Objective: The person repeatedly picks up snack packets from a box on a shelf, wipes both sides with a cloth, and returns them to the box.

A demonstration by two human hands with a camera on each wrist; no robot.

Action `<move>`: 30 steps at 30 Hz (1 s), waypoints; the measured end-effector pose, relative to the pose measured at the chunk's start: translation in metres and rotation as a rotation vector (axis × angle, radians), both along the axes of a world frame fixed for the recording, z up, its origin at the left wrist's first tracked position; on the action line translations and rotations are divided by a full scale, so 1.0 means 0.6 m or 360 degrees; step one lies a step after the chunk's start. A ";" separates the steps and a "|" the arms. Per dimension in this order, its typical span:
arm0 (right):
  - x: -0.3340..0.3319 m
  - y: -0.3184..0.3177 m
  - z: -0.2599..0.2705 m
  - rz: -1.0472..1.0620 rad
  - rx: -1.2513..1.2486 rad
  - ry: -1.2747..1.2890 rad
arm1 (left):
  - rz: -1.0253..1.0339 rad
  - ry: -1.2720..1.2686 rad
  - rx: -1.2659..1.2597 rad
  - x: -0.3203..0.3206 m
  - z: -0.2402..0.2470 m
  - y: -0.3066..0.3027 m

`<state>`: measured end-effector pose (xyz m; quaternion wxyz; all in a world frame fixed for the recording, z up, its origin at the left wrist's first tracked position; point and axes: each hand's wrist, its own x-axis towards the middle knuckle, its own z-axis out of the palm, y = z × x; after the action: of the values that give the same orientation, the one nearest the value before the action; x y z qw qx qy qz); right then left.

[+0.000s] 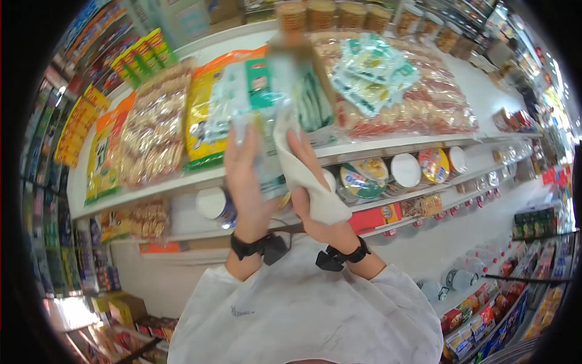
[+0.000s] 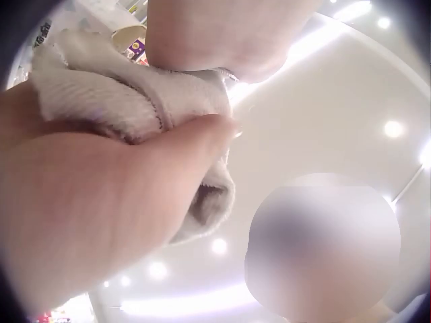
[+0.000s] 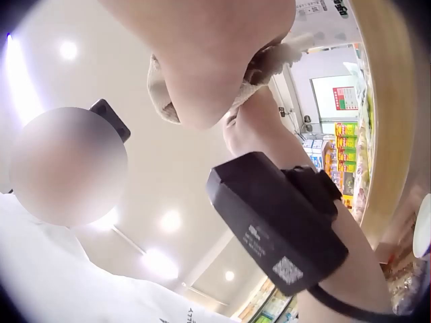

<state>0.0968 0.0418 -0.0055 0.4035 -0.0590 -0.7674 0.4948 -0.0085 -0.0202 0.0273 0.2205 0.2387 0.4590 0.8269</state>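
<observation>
In the head view my right hand (image 1: 318,209) holds a white cloth (image 1: 297,167), fingers behind it and thumb in front. The cloth hangs bunched in the left wrist view, with the right thumb pressing on its folds. My left hand (image 1: 245,176) is beside it, motion-blurred, its fingers stretched up toward the shelf. Just beyond the fingertips lie pale green and clear plastic packets (image 1: 260,85). Next to them stands an open carton (image 1: 312,91) with similar packets inside. Part of the cloth (image 3: 161,94) shows under the right hand in the right wrist view.
Yellow-green bags (image 1: 206,115) and large clear packs of snacks (image 1: 154,127) fill the shelf's left side. More small packets (image 1: 373,73) top a wide pack at right. Tubs (image 1: 364,176) stand on the lower shelf. The upper shelf's white edge (image 1: 394,145) runs just beyond my hands.
</observation>
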 end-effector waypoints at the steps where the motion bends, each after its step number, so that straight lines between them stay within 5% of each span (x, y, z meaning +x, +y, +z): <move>1: 0.013 0.012 0.003 0.0056 -0.0155 0.0007 | 0.0002 -0.0089 0.0017 -0.010 -0.007 0.010; 5: 0.046 0.021 -0.002 0.0299 -0.1426 0.0035 | -0.0258 -0.0363 0.0302 -0.033 -0.006 0.032; 8: 0.053 0.035 -0.007 0.0036 -0.1166 -0.0069 | -0.0128 -0.0032 -0.0123 -0.033 -0.024 0.050; 15: 0.081 0.066 -0.039 -0.0437 -0.1128 0.0138 | -0.0554 0.0603 -0.0372 -0.030 -0.031 0.057; 19: 0.112 0.129 -0.045 -0.0789 -0.1055 0.0444 | -0.0073 0.1463 -0.0497 -0.029 -0.004 0.070; 23: 0.156 0.251 -0.039 -0.1050 -0.0964 0.0802 | 0.0126 0.1811 -0.0634 -0.069 -0.016 0.119; 26: 0.191 0.344 -0.066 -0.1339 -0.0820 0.0714 | 0.0303 0.2195 -0.0841 -0.112 -0.052 0.166; 30: 0.243 0.386 -0.160 -0.1640 -0.0824 0.0529 | 0.0398 0.2226 -0.0868 -0.108 -0.068 0.196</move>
<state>0.2425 0.2737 -0.1013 0.6786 -0.4417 -0.4211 0.4088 -0.0732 0.0975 -0.0132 -0.1660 0.5904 0.7036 0.3589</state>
